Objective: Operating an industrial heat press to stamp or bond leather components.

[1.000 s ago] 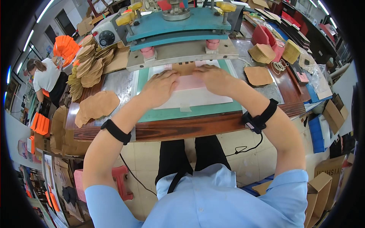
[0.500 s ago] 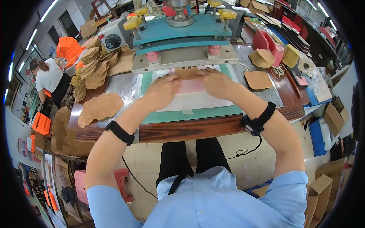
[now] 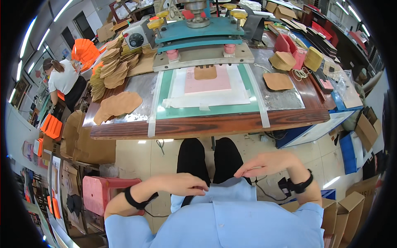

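Both hands pulled back to the lap: left hand (image 3: 186, 184) and right hand (image 3: 269, 162) loose, grasping nothing. Tan leather piece (image 3: 205, 72) lies on pink sheet (image 3: 208, 82), far on wooden bench (image 3: 215, 124), under teal press (image 3: 198, 31).

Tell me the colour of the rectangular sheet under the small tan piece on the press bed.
Pale pink sheet, seen in the head view.

Setting: a small leather-goods workshop or factory floor. A teal press machine (image 3: 198, 29) stands at the far side of a wooden workbench (image 3: 206, 124). Stacks of tan cut pieces (image 3: 109, 70) lie far left on the bench. Cardboard boxes (image 3: 368, 128) sit right. Another worker (image 3: 62, 80) bends over orange pieces (image 3: 84, 49), far left.
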Tool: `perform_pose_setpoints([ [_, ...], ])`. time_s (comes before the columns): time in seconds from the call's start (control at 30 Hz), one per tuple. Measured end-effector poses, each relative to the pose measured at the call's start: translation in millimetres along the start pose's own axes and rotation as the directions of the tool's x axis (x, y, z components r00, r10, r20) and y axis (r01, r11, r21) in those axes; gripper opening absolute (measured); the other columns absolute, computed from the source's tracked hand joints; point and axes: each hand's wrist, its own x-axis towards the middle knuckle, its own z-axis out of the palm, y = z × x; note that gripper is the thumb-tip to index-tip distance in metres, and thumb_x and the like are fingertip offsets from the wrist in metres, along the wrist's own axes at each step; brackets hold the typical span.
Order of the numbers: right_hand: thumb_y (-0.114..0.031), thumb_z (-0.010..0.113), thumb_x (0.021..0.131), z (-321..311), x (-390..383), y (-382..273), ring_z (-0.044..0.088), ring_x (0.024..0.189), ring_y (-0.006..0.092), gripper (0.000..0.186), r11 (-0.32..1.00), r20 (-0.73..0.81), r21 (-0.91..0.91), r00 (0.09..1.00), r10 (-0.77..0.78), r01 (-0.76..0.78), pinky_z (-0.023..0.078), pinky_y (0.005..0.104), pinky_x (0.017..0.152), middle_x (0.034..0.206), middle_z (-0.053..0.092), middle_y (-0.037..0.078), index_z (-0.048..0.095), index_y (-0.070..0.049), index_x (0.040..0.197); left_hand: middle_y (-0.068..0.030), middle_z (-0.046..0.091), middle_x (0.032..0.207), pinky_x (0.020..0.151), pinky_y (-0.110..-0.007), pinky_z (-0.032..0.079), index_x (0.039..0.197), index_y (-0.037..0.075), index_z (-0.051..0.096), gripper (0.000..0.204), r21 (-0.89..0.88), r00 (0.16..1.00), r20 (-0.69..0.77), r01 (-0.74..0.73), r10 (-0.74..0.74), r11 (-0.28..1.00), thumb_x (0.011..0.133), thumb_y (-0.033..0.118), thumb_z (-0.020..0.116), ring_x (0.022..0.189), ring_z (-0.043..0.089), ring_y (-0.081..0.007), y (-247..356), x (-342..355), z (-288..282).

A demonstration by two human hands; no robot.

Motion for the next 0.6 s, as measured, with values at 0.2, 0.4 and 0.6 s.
perform_pose_setpoints([
  [0.2,-0.026,0.052,0.092,21.9,66.6,143.7,0.061,0.091,0.021,0.031,0.846,-0.453,0.516,0.88,0.141,0.131,0.046,0.0315,0.086,0.098,0.064,0.007,0.058,-0.003,0.113,-0.0083,0.062,0.098,0.082,-0.029,0.047,0.111,0.004,0.056,0.035,-0.514,0.951,-0.241,0.043,-0.192,0.857,0.092,0.032,0.051,0.091,0.059,-0.0152,-129.5,65.2,6.6],
  [0.4,-0.033,0.046,0.093,-14.1,131.4,143.2,0.055,0.1,0.0174,0.033,-0.063,-0.813,0.445,0.432,0.39,0.894,0.044,0.0354,0.09,0.109,0.058,0.002,0.052,-0.01,0.115,-0.0109,0.058,0.114,0.093,-0.039,0.045,0.115,0.006,0.052,0.038,-0.498,0.498,-0.801,-0.862,-0.332,-0.092,0.095,0.032,0.034,0.107,0.055,-0.0251,-143.1,84.6,-40.1],
  [0.6,-0.042,0.048,0.089,-19.4,153.8,131.7,0.054,0.099,0.0215,0.036,-0.303,-0.91,0.261,0.339,0.239,0.917,0.044,0.0401,0.09,0.103,0.057,0.003,0.054,-0.011,0.107,-0.0078,0.055,0.12,0.094,-0.041,0.044,0.118,0.007,0.05,0.039,-0.135,0.292,-0.88,-0.91,-0.375,-0.392,0.095,0.031,0.031,0.111,0.052,-0.0248,-119.9,80.3,-53.6],
])
